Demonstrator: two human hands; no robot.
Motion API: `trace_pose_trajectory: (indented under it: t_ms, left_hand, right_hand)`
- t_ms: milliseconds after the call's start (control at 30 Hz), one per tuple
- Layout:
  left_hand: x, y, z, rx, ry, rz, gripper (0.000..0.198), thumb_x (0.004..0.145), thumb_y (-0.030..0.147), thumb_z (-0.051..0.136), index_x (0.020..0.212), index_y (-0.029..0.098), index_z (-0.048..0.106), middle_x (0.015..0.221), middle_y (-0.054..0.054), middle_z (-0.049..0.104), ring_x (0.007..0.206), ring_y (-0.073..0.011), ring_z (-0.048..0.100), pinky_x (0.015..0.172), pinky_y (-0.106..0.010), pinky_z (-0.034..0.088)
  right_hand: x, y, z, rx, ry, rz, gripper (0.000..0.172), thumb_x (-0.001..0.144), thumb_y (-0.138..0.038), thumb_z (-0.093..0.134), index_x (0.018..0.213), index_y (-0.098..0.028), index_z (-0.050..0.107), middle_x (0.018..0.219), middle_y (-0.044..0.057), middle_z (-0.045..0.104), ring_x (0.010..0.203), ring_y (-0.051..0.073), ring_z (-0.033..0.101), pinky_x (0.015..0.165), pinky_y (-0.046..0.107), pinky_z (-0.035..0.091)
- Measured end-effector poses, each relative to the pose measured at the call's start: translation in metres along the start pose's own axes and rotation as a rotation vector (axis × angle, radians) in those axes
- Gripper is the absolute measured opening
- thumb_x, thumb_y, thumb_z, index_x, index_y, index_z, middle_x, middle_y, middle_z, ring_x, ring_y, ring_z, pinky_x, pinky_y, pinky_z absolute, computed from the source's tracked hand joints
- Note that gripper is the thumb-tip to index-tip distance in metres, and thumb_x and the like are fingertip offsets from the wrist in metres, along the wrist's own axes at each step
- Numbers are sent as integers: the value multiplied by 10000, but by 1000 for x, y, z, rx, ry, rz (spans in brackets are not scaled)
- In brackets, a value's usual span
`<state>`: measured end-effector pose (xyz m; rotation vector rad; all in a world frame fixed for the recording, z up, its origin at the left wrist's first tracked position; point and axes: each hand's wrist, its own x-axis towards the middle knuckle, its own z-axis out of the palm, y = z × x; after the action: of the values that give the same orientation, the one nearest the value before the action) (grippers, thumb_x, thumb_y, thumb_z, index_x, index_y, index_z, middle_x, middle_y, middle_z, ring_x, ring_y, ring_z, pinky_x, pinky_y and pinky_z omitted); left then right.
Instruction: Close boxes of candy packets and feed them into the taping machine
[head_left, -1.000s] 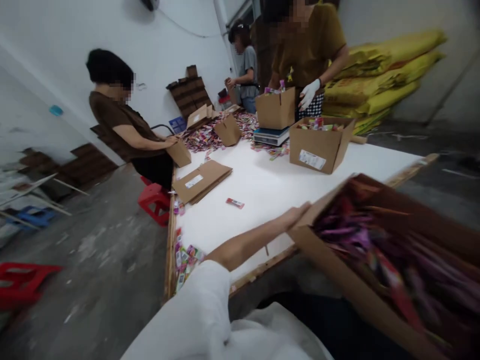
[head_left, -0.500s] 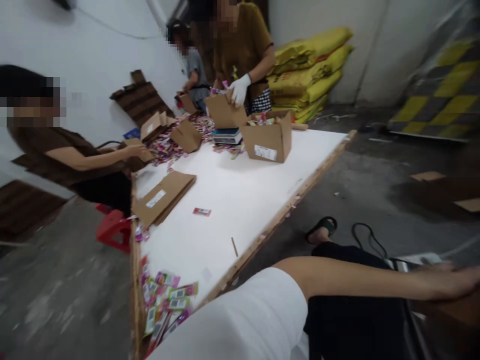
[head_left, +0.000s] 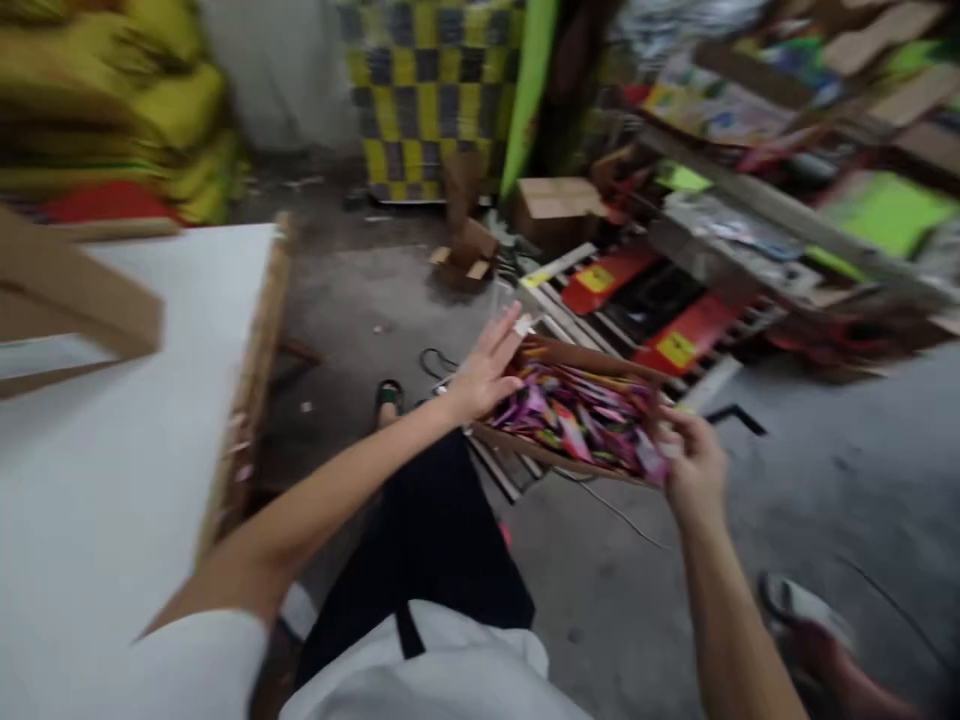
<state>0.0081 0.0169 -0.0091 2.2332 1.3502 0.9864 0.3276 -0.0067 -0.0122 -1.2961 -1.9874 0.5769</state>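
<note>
A cardboard box (head_left: 577,460) full of small, bright purple, pink and yellow packets (head_left: 577,415) stands before me, over a roller-conveyor-like machine (head_left: 630,305). My left hand (head_left: 487,370) lies at the box's left end, fingers stretched out and apart, with a small white thing by the fingertips. At the opposite end, my right hand (head_left: 694,465) curls its fingers over the box edge, beside the packets. Blur hides the exact contact of the fingertips.
A white table (head_left: 172,290) with a wooden edge is on the left, bearing a cardboard piece (head_left: 82,290). Yellow sacks (head_left: 150,100) are stacked behind it. A carton (head_left: 559,210) sits beyond the machine. At lower right another person's foot (head_left: 810,620) shows.
My view has swung right, from the table and co-workers to the machine. Both my hands now show at the filled box; earlier only one arm reached toward the right edge.
</note>
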Motion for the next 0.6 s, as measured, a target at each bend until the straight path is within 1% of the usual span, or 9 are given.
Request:
trace_pose_trajectory:
  t_ms: [67,100,167,267,333,400,467,533,600]
  left_hand:
    - [7,-6,4,48,-105,230,879,972,746,178,1595,133,273,1692,-186,156,1585,-340,69,1287,-534,89]
    - [11,-5,7,74,-185,318,827,985,722,245,1590,161,301,1684,-178,195,1581,-339,106,1286,-535,85]
    - [17,1,12,116,-342,423,722,1010,639,361,1581,198,334,1667,-157,263,1571,-321,175,1288,-518,92]
    - [23,10,25,154,-480,431,680,1015,537,462,1579,180,335,1645,-155,317,1552,-296,248,1291,-483,123]
    - [25,11,35,196,-510,389,686,1000,507,513,1569,160,350,1640,-165,325,1540,-301,277,1286,-476,155]
    - [25,11,43,244,-519,347,672,975,457,572,1541,140,399,1638,-179,319,1533,-317,288,1280,-474,181]
    - [25,10,48,271,-528,323,640,953,386,602,1514,125,441,1631,-191,327,1527,-322,300,1278,-469,191]
    - [28,8,50,272,-552,307,622,947,357,592,1506,123,453,1631,-191,327,1531,-316,293,1278,-466,183]
    - [39,2,51,240,-604,276,634,943,376,583,1515,139,447,1637,-173,323,1539,-311,275,1275,-466,175]
  right_hand:
    - [-4,8,-25,48,-24,71,668,966,-712,440,1265,-155,655,983,100,672,847,230,649,760,358,555]
    - [-2,8,-32,91,-92,80,727,922,-762,474,1285,-159,655,990,97,661,856,236,646,770,368,561]
    - [5,-1,-38,120,-301,49,807,879,-805,501,1386,-186,607,1074,105,629,945,250,637,844,393,570]
    - [17,-17,-41,18,-569,-50,1034,787,-854,578,1568,-201,399,1203,130,555,1084,278,585,961,427,546]
    - [23,-24,-39,-55,-702,-104,1268,674,-877,674,1630,-172,229,1244,143,503,1122,294,549,998,439,530]
    - [27,-26,-36,-110,-781,-139,1430,582,-860,761,1639,-122,144,1259,163,472,1141,311,525,1009,450,522]
    - [31,-25,-31,-164,-796,-149,1414,587,-812,804,1626,-85,177,1260,185,469,1154,327,512,1023,473,508]
    - [36,-22,-27,-195,-777,-130,1286,639,-747,822,1595,-79,281,1224,181,495,1129,322,522,1014,484,505]
    - [43,-17,-25,-188,-753,-84,1136,676,-678,841,1550,-102,398,1153,145,532,1071,296,550,977,458,520]
